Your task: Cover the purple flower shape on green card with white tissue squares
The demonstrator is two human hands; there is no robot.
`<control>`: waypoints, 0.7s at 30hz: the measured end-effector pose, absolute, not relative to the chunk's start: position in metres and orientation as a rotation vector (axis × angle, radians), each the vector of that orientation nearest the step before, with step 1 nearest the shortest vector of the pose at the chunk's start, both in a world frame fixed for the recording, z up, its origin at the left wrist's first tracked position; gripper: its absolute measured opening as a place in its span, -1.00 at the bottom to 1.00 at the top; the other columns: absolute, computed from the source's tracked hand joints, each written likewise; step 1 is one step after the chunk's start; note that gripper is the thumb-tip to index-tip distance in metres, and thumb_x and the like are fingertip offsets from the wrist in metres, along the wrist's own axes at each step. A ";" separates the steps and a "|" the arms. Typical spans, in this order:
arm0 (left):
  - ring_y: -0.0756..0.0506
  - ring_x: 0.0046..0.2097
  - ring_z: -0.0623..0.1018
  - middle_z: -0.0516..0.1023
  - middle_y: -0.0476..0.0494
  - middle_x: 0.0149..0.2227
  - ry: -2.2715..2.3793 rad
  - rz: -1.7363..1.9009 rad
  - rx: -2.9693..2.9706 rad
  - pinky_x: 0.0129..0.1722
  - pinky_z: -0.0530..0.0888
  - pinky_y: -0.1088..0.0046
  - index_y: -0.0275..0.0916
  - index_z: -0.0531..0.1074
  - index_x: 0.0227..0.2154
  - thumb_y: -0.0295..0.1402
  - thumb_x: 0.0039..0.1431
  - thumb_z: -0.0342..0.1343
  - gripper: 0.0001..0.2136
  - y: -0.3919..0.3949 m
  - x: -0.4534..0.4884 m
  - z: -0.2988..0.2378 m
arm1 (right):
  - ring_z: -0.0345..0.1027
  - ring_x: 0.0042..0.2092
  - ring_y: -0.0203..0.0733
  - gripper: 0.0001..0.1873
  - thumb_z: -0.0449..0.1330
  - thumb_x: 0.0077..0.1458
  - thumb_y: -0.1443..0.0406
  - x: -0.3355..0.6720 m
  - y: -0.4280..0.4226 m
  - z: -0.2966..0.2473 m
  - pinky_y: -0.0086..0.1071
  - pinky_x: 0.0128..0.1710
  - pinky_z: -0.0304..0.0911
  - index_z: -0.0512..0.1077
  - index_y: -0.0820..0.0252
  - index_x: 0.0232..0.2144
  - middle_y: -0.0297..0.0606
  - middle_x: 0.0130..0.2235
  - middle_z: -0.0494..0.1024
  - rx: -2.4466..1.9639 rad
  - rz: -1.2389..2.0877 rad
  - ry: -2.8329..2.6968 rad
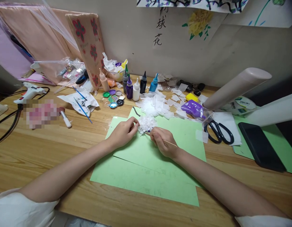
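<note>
A round white tissue-paper flower point(146, 123) lies near the top of the green paper point(146, 186), with a short dark painted stroke point(136, 111) beside it. At the flower's left edge is my left hand point(124, 130), its thumb and fingers pinched together. What sits between those fingertips is too small to make out. From the right, my right hand point(164, 141) grips a thin wooden stick point(170, 143), whose tip points at the flower's lower edge. Just behind the flower is a heap of white tissue-paper squares point(154, 105).
Paint bottles point(136, 90) and a paint palette point(113, 98) stand behind my hands. To the left are brushes point(83, 110) on crumpled paper and a glue gun point(30, 93). Purple clay point(192, 108), scissors point(219, 130), a black phone point(261, 146) and paper rolls point(238, 86) lie right.
</note>
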State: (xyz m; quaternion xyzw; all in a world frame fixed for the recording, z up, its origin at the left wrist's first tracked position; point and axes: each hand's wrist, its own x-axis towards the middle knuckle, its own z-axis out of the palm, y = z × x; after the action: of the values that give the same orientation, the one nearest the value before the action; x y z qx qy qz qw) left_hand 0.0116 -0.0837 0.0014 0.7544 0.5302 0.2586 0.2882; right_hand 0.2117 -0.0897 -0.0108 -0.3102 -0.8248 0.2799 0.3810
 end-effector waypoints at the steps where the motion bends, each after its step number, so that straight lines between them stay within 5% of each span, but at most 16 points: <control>1: 0.04 -0.56 0.27 0.26 0.12 -0.62 1.416 0.691 2.014 -0.48 0.16 0.53 -0.24 0.31 -0.31 -0.34 0.25 -0.10 -0.87 -0.084 0.012 0.001 | 0.12 -0.52 -0.28 -0.60 -0.23 0.35 0.18 0.211 -0.089 -0.011 -0.36 -0.44 0.08 0.17 0.11 -0.51 -0.39 -0.57 0.21 -0.779 0.716 -2.111; 21: 0.05 -0.57 0.27 0.27 0.13 -0.62 1.416 0.708 2.025 -0.50 0.14 0.53 -0.24 0.31 -0.33 -0.33 0.26 -0.10 -0.87 -0.083 0.012 -0.001 | 0.11 -0.55 -0.31 -0.59 -0.20 0.33 0.27 0.213 -0.093 -0.013 -0.39 -0.47 0.08 0.16 0.12 -0.56 -0.40 -0.60 0.21 -0.811 0.671 -1.921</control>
State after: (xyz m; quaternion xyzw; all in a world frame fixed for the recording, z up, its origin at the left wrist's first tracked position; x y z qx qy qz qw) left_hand 0.0118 -0.0825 -0.0006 0.7558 0.5285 0.2643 0.2820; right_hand 0.2133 -0.0931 -0.0127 -0.3292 -0.7797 0.2724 0.4577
